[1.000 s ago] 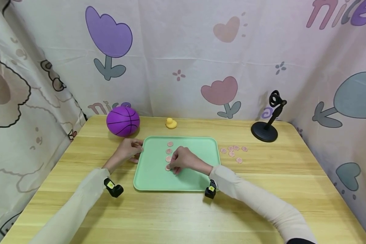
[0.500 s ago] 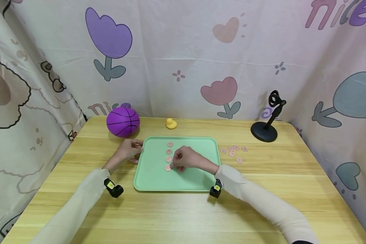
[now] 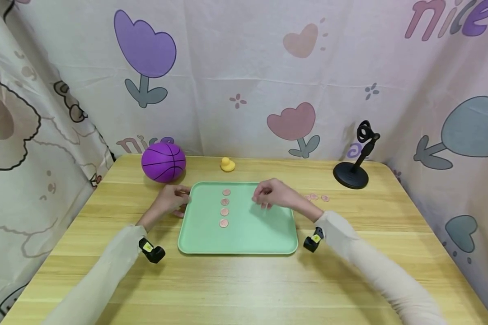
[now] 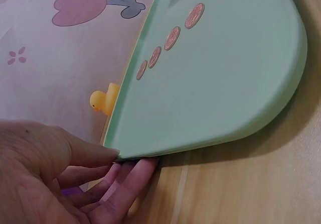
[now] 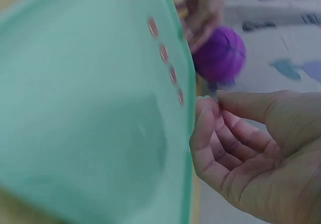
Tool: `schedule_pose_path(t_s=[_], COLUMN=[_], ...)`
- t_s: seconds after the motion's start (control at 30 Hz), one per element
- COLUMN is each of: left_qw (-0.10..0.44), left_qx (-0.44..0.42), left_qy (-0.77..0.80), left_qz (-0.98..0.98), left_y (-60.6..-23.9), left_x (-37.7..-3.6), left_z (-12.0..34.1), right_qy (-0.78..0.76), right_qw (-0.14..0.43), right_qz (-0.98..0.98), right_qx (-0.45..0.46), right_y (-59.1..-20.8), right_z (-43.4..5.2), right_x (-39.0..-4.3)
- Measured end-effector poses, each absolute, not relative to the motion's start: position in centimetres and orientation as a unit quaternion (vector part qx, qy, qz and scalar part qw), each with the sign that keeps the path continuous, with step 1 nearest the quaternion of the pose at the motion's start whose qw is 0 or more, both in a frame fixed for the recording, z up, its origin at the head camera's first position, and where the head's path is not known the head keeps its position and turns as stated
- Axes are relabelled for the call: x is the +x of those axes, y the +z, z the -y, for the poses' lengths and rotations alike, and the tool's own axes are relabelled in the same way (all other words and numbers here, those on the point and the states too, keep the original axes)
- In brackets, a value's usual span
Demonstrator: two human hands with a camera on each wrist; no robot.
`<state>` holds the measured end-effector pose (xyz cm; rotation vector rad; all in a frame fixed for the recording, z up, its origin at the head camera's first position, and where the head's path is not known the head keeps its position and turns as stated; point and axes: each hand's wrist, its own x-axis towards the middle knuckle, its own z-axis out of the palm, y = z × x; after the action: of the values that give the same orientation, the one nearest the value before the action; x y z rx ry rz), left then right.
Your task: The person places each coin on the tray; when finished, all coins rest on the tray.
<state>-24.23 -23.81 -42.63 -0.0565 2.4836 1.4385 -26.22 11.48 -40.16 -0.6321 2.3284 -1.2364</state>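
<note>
My left hand grips the left rim of a light green tray; in the left wrist view the thumb lies on the rim and fingers reach beneath it. Several copper coins lie flat in the tray, one behind another in a straight column left of its middle. Over the tray's back right part is my right hand, its fingers loosely bent. In the right wrist view, thumb and forefinger tips come close together with no coin seen between them. More coins lie on the table right of the tray, partly hidden by my right forearm.
A purple ball with basketball lines stands behind my left hand. The yellow rubber duck sits behind the tray, and a black stand rises at the back right. A patterned cloth hangs along the table's back edge.
My right hand has left the nearest coin of the column and moved right and back across the tray. That coin stays in place. The left hand keeps its grip on the rim.
</note>
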Motion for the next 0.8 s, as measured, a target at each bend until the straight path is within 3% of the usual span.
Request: schedule_pose_path(t_s=[0.37,0.6,0.8], left_qw=[0.108,0.102,0.097], left_qx=[-0.025,-0.026,-0.013], left_qy=[0.482,0.472,0.468], left_qz=[-0.869,-0.875,-0.878], left_y=[-43.2,-43.2,-43.2], left_x=[-24.2,-24.2,-24.2], left_z=[23.5,23.3,23.3], right_qy=[-0.449,-0.402,-0.357], right_qw=[0.122,0.057,0.068], right_qz=[-0.869,-0.895,-0.907], right_qx=[-0.167,-0.184,-0.213], right_y=[-39.8,-41.0,-41.6], right_z=[-18.4,-21.6,-23.9], right_x=[-28.9,-29.7,-30.0])
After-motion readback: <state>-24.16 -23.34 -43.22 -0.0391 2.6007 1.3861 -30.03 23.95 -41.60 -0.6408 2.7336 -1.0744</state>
